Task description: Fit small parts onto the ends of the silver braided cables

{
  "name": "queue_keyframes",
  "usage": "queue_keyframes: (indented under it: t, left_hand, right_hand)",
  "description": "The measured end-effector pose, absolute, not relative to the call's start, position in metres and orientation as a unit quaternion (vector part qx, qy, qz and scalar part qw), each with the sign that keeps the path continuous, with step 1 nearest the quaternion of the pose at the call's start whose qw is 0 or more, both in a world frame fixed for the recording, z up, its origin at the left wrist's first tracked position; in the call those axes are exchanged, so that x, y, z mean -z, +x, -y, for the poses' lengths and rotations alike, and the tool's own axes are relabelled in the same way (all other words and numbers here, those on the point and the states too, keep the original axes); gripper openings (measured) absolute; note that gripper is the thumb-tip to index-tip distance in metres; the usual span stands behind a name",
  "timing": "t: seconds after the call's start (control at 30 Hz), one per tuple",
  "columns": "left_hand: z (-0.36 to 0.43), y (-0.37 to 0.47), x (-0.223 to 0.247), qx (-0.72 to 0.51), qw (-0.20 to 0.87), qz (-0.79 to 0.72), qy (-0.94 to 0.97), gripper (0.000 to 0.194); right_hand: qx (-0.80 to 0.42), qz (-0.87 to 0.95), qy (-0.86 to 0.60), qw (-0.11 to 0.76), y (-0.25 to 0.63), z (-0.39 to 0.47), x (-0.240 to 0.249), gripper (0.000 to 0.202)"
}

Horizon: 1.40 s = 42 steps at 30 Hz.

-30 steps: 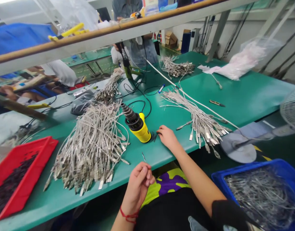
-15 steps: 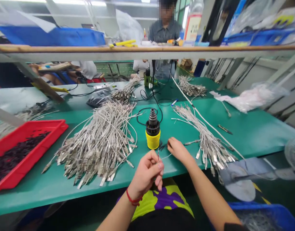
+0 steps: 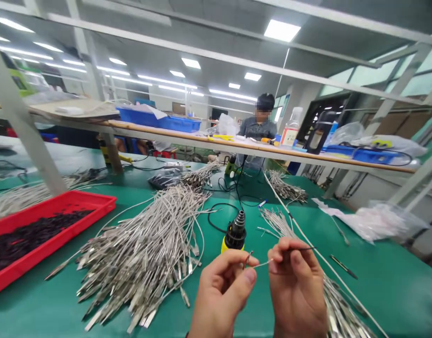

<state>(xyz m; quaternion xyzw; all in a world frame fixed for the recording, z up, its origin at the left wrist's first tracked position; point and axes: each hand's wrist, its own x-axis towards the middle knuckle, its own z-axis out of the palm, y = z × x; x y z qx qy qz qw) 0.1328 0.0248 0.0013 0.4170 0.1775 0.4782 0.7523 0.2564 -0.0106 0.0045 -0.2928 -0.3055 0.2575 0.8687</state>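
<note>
My left hand pinches the end of a thin grey-white cable, where short coloured wires stick out between thumb and forefinger. The cable runs across to my right hand, whose fingers are curled near it. Between its thumb and forefinger my right hand grips a thin dark tube-like piece, its tip pointing right. Just behind my hands a yellow and black heat gun stands with its stepped metal nozzle up; its lower part is hidden by my left hand.
A large heap of USB cables lies at left, beside a red tray of small black parts. More cables lie at right, near a pen and a plastic bag. A shelf crosses behind; a person is beyond it.
My right hand has risen from the dark thin pieces on the table and now holds one beside my left hand. Both hands appear closer, and the view has tilted up.
</note>
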Motion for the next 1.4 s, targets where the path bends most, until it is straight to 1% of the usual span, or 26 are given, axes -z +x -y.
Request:
queue_keyframes:
  t: [0.17,0.27,0.4,0.53,0.67,0.7,0.93,1.2,1.4]
  left_hand:
    - [-0.016,0.114,0.018,-0.504,0.703,-0.218,0.452,0.018]
    - [-0.016,0.109,0.019,-0.510,0.683,-0.231,0.469,0.016]
    - [-0.018,0.107,0.016,-0.495,0.668,-0.242,0.500,0.020]
    - [-0.019,0.103,0.015,-0.499,0.687,-0.172,0.500,0.028]
    - [-0.019,0.101,0.010,-0.511,0.684,-0.163,0.494,0.013]
    - [-0.019,0.101,0.008,-0.515,0.679,-0.164,0.497,0.012]
    - [-0.021,0.103,0.008,-0.492,0.656,-0.224,0.526,0.017]
    - [-0.019,0.101,0.013,-0.473,0.653,-0.230,0.544,0.021]
    - [-0.020,0.101,0.012,-0.473,0.661,-0.225,0.537,0.020]
  right_hand:
    - [-0.384,0.233,-0.262,0.854,0.216,0.012,0.010,0.015]
    - [-0.424,0.226,-0.250,0.841,0.204,0.013,0.011,0.015]
    - [-0.407,0.272,-0.248,0.836,0.197,0.017,0.010,0.014]
    - [-0.372,0.302,-0.264,0.837,0.195,0.016,0.014,0.010]
    - [-0.380,0.292,-0.269,0.836,0.196,0.012,0.018,0.012]
    - [-0.384,0.290,-0.267,0.835,0.196,0.011,0.018,0.012]
    - [-0.387,0.274,-0.273,0.837,0.195,0.011,0.016,0.013]
    - [-0.405,0.270,-0.285,0.826,0.194,0.014,0.018,0.013]
    - [-0.407,0.276,-0.277,0.826,0.192,0.015,0.021,0.013]
